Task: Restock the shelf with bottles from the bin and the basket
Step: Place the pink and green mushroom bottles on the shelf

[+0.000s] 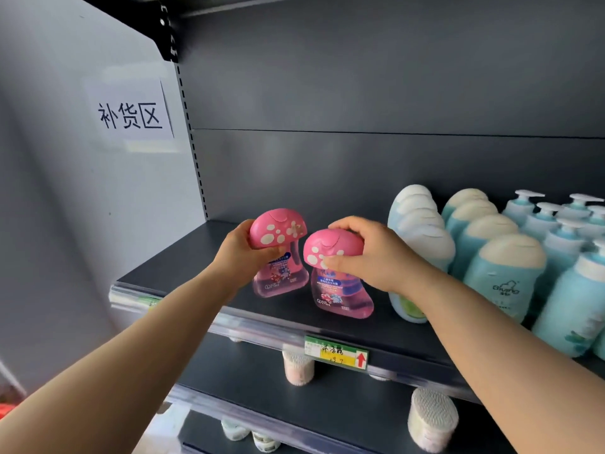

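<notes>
Two pink mushroom-shaped bottles with spotted pink caps are over the dark shelf (183, 257). My left hand (244, 253) grips the left pink bottle (278, 231) by its cap, tilted a little. My right hand (370, 253) grips the cap of the right pink bottle (340, 290), whose base is at the shelf surface near the front edge. The two bottles are close together, not touching. The bin and the basket are out of view.
Rows of pale blue and white-capped bottles (504, 273) fill the shelf's right part, beside my right forearm. Pump bottles (556, 224) stand behind them. A price tag (337, 353) hangs on the shelf's front rail. Cotton-swab tubs (432, 419) sit on lower shelves. A paper sign (131, 113) is on the left wall.
</notes>
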`<state>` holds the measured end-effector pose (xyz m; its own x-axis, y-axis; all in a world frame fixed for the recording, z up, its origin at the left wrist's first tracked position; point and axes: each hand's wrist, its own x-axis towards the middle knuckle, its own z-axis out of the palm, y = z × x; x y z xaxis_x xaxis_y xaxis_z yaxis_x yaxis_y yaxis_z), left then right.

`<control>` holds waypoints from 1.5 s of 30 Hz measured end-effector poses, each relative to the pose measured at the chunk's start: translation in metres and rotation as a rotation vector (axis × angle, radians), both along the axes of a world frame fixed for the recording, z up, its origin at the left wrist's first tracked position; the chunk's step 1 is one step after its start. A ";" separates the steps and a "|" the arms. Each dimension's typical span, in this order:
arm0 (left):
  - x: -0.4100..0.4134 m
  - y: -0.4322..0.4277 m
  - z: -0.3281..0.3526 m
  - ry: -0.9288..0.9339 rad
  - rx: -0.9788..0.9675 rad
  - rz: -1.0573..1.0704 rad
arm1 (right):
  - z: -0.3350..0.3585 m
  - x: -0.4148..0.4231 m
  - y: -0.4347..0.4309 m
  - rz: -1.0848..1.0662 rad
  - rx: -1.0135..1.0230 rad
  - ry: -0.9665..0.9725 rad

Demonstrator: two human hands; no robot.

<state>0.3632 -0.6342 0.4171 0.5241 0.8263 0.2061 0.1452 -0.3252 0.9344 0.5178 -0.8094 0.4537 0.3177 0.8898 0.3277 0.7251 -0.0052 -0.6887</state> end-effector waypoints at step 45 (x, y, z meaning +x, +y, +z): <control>0.230 0.143 -0.054 0.316 0.327 -0.489 | 0.034 0.095 0.142 -0.491 -0.592 -0.577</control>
